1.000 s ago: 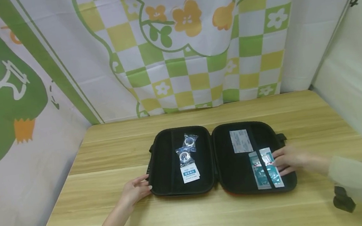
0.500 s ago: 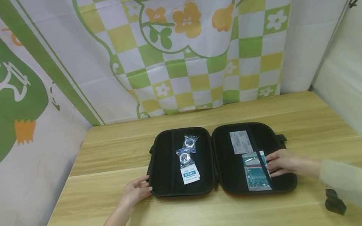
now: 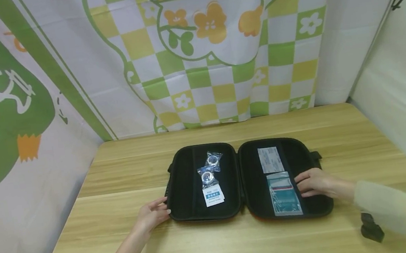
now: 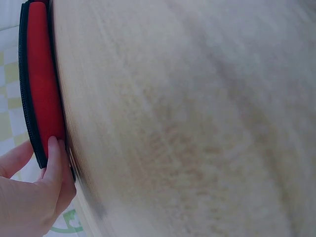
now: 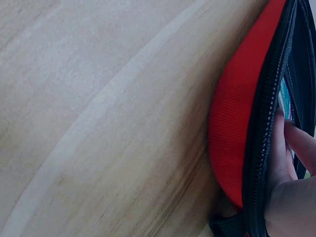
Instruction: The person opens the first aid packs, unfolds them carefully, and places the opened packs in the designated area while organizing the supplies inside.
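While the grip of the right hand [image 3: 315,183] is indeterminate, the rectangular teal plastic packet [image 3: 284,196] now lies farther left in the right half of the black-lined red fabric case [image 3: 232,195], apparently free of the black elastic strap [image 3: 284,155]; the left hand [image 3: 151,215] pinches the case's left edge.

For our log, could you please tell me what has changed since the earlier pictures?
The teal packet slid left, toward the middle of the open case, and the right hand moved left with it; whether it grips the packet is unclear. The left hand still holds the case's edge; the pale packet and white sachet lie as before.
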`<state>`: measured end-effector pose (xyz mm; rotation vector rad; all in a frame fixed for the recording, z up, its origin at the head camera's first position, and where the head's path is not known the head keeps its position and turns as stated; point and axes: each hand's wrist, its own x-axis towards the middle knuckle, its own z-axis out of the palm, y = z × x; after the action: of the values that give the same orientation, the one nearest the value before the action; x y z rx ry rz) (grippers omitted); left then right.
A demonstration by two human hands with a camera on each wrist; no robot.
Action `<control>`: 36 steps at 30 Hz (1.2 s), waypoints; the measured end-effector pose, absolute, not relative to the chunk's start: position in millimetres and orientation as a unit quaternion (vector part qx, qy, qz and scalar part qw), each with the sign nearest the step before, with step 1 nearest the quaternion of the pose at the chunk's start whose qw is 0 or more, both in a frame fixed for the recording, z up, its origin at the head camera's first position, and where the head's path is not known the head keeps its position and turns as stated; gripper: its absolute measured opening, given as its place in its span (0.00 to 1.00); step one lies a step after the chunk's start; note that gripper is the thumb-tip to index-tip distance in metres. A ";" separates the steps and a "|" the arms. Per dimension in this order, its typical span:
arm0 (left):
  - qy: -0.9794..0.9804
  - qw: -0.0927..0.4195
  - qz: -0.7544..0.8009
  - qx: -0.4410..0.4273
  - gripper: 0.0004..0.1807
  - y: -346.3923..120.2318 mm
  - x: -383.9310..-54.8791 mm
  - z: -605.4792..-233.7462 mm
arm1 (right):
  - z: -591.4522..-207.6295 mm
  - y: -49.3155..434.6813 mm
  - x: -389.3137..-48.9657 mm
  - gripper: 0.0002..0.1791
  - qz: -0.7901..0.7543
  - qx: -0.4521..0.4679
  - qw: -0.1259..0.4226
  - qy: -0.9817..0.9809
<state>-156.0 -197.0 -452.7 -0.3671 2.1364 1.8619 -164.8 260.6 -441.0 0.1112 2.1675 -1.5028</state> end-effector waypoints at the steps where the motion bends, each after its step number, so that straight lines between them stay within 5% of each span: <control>1: 0.741 0.141 0.644 -0.128 0.25 -196.9 -156.0 -452.9 | -441.2 260.4 -165.0 0.21 -0.551 0.042 0.249 0.795; 29: 0.740 0.145 0.644 -0.128 0.25 -196.6 -155.6 -451.6 | -436.2 261.7 -164.8 0.19 -0.535 0.018 0.255 0.805; 36: 0.740 0.145 0.644 -0.129 0.25 -196.7 -155.5 -451.2 | -427.2 271.3 -162.3 0.18 -0.515 -0.034 0.218 0.828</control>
<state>-155.5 -196.7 -451.2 -0.3706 2.1316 1.8549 -162.3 271.3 -427.2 -0.0950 2.2930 -1.4273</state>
